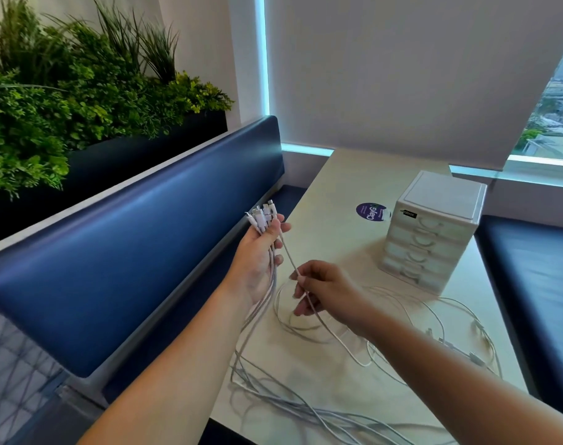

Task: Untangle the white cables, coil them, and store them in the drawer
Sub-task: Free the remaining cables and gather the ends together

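My left hand (259,255) is raised over the table's left edge, shut on a bunch of white cable ends (260,215) whose plugs stick up above the fingers. Their white cables (305,409) hang down from it and lie tangled over the cream table (331,187). My right hand (325,289) pinches one single cable (289,258) that runs up to the left hand's thumb and trails down onto the table. A small white drawer unit (434,229) with several shut drawers stands at the far right of the table.
A round purple sticker (371,212) lies on the table left of the drawer unit. A blue padded bench back (129,239) runs along the left, with plants (65,101) above it. Another blue seat (530,268) is on the right. Blinds and a window stand behind.
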{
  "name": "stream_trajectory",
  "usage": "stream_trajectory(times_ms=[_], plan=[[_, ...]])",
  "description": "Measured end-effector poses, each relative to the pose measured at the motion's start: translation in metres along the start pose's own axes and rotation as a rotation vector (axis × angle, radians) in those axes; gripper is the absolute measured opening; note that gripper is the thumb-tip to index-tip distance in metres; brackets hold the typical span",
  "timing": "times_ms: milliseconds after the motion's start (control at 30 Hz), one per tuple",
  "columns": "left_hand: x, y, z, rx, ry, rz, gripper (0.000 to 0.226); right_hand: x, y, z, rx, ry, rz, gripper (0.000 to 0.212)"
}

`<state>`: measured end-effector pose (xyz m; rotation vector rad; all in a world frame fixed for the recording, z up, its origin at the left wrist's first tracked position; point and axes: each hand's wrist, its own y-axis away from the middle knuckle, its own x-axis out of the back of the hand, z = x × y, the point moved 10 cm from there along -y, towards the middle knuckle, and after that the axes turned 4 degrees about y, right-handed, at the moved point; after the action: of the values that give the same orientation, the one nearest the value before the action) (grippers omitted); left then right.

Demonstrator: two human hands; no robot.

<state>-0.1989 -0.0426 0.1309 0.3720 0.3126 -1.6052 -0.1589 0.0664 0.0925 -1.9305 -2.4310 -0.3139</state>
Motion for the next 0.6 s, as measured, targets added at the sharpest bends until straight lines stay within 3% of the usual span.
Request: stream_trajectory(times_ms=[233, 600], plan=[[-0.009, 0.003, -0.001, 0.035, 0.193, -0.063, 0.013, -0.012, 0.001, 0.009, -0.064, 0.109, -0.078, 0.029], [-0.008, -0.002, 0.002, 0.001, 0.061, -0.087, 0.015, -0.009, -0.006, 0.012, -0.04, 0.194, -0.026, 0.031]])
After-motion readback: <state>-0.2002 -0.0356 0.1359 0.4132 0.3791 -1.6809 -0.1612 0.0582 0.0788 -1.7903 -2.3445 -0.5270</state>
